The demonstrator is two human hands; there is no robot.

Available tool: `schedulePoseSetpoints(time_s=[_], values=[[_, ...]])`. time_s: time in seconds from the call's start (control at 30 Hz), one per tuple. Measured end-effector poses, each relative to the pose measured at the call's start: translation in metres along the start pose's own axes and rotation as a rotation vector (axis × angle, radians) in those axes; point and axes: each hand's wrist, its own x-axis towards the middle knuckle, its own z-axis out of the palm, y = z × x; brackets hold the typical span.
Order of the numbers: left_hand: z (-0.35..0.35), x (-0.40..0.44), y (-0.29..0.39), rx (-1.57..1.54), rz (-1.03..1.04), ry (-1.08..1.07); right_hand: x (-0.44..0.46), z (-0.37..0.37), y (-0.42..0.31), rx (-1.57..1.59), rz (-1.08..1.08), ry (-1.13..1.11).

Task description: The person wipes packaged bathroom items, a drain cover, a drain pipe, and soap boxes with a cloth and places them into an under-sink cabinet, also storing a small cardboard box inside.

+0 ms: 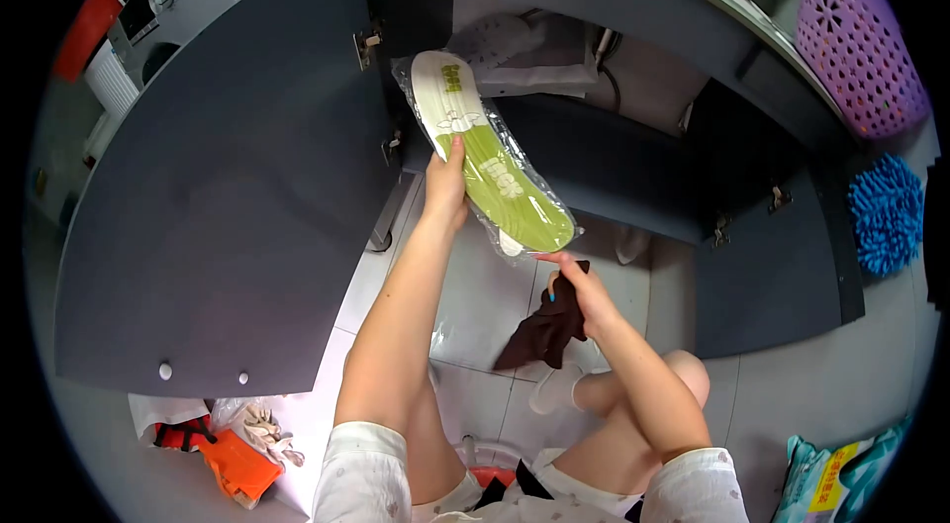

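Note:
A green and white insole pair (495,177) in clear plastic wrap is held up before the open cabinet. My left hand (447,189) grips its left edge, with the thumb on top. At its lower end my right hand (584,293) touches the wrap with an extended finger, and its other fingers are closed round a dark brown cloth (549,330) that hangs down.
Dark cabinet doors stand open at left (228,187) and right (777,276). Inside are a shelf (604,157), a white package and a hose. A purple basket (856,38), blue fluffy mop head (886,216), teal package (841,478) and orange bag (237,464) lie around.

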Motion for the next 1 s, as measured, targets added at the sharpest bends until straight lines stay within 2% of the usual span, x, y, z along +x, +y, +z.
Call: schedulePoseSetpoints(time_s=[0.07,0.1,0.17,0.27,0.33,0.47,0.53,0.63,0.67,0.73,0.77,0.8,0.83,0.87,0.9,0.93,0.97,1.0], values=[[0.007,0.006,-0.004,-0.154,-0.077,-0.038,0.018,0.010,0.001,0.041,0.020,0.172],[0.011,0.011,-0.008,-0.195,-0.074,-0.038,0.026,0.015,0.000,0.037,0.026,0.173],[0.017,0.021,-0.016,-0.167,-0.069,-0.039,0.041,0.021,-0.003,0.235,0.009,0.333],[0.020,0.037,-0.025,-0.183,-0.061,-0.044,0.060,0.020,-0.007,0.334,-0.044,0.372],[0.022,0.043,-0.022,-0.177,-0.080,-0.144,0.067,0.020,-0.014,0.334,-0.042,0.362],[0.024,0.058,-0.016,0.029,-0.220,-0.230,0.095,0.019,-0.020,0.383,-0.134,0.445],[0.022,0.062,-0.009,0.051,-0.213,-0.284,0.111,0.021,-0.027,0.419,-0.147,0.378],[0.015,0.073,0.001,0.337,-0.198,-0.357,0.136,0.026,-0.036,0.512,-0.112,0.293],[0.013,0.077,0.002,0.336,-0.198,-0.350,0.148,0.026,-0.037,0.510,-0.106,0.289],[0.009,0.087,-0.001,0.398,-0.259,-0.241,0.179,0.022,-0.035,0.452,-0.274,0.277],[0.007,0.091,-0.005,0.401,-0.277,-0.201,0.196,0.017,-0.037,0.470,-0.295,0.371],[0.006,0.095,-0.005,0.400,-0.279,-0.203,0.210,0.009,-0.045,0.429,-0.209,0.493],[0.003,0.099,-0.006,0.435,-0.321,-0.190,0.221,0.002,-0.053,0.436,-0.246,0.478],[0.001,0.103,-0.006,0.471,-0.361,-0.176,0.236,-0.010,-0.061,0.406,-0.275,0.554],[-0.001,0.108,-0.005,0.465,-0.363,-0.176,0.247,-0.019,-0.071,0.347,-0.354,0.535],[-0.004,0.112,-0.004,0.505,-0.361,-0.183,0.260,-0.029,-0.084,0.349,-0.264,0.538],[-0.008,0.115,-0.004,0.546,-0.361,-0.190,0.285,-0.052,-0.087,0.337,-0.275,0.444],[-0.010,0.117,-0.004,0.588,-0.361,-0.200,0.297,-0.057,-0.102,0.305,-0.231,0.446]])
